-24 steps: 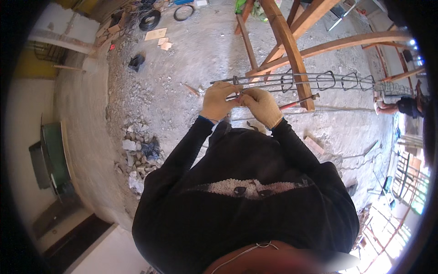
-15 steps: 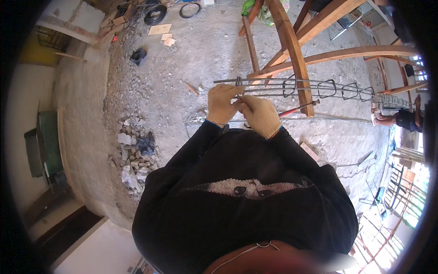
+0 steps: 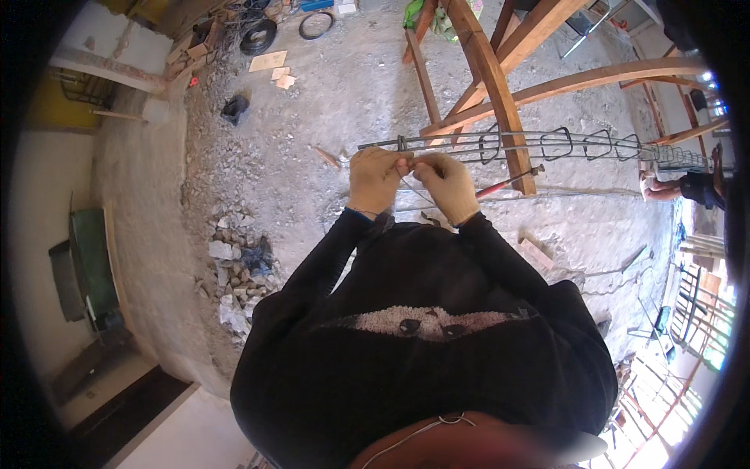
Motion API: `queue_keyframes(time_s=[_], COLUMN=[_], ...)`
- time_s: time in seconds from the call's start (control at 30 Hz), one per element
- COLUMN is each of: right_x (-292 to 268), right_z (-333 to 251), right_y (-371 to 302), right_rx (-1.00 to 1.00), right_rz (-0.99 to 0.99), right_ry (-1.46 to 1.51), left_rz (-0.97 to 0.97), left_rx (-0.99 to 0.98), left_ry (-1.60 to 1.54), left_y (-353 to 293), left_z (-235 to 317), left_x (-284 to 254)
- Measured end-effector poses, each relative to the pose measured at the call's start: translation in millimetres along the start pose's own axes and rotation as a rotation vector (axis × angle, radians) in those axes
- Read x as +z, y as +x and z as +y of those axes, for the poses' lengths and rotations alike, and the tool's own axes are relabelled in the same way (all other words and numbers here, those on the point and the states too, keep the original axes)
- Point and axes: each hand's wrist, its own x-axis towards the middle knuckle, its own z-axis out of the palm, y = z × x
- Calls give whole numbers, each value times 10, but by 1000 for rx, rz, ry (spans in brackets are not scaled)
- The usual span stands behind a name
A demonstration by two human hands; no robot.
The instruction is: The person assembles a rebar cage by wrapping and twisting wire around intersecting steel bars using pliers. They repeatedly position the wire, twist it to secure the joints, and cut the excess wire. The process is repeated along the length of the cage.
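My left hand (image 3: 376,182) and my right hand (image 3: 448,186), both in cream work gloves, meet at the near end of a rebar cage (image 3: 508,143). Their fingers are pinched together just below the cage's end stirrup (image 3: 402,144). A thin dark wire (image 3: 414,191) runs down from between the fingertips toward the right wrist. What exactly each fingertip grips is partly hidden by the gloves. The long bars with their square stirrups stretch away to the right, past a wooden post. Beside my right hand is a red-handled tool (image 3: 494,190).
Wooden beams (image 3: 496,98) stand around the cage. Broken rubble (image 3: 233,270) lies at the left on the rough concrete floor (image 3: 305,109). Coils of black wire or hose (image 3: 258,37) lie at the far side. Another person's leg (image 3: 664,189) shows at the far right.
My fingertips have drawn slightly apart and moved a little left. The thin wire below them now shows more plainly. The whole view has shifted slightly.
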Motion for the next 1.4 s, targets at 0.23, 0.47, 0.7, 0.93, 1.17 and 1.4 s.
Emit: queue_keyframes(time_s=[0.23, 0.47, 0.7, 0.93, 1.17, 1.4], right_x=[175, 237, 69, 43, 82, 229], right_z=[100, 218, 219, 210, 202, 255], right_y=[237, 272, 435, 423, 432, 401], right_rx=[-249, -224, -210, -206, -278, -317], right_rz=[151, 145, -37, 8, -9, 94], right_ry=[-165, -53, -177, -130, -224, -246], left_rz=[-107, 35, 15, 119, 24, -140], left_rx=[-181, -391, -250, -305, -578, -638], left_ry=[-133, -357, -156, -202, -667, -778], left_y=[66, 4, 20, -52, -60, -10], left_z=[-31, 51, 20, -76, -312, -410], left_x=[-86, 22, -55, 46, 56, -120])
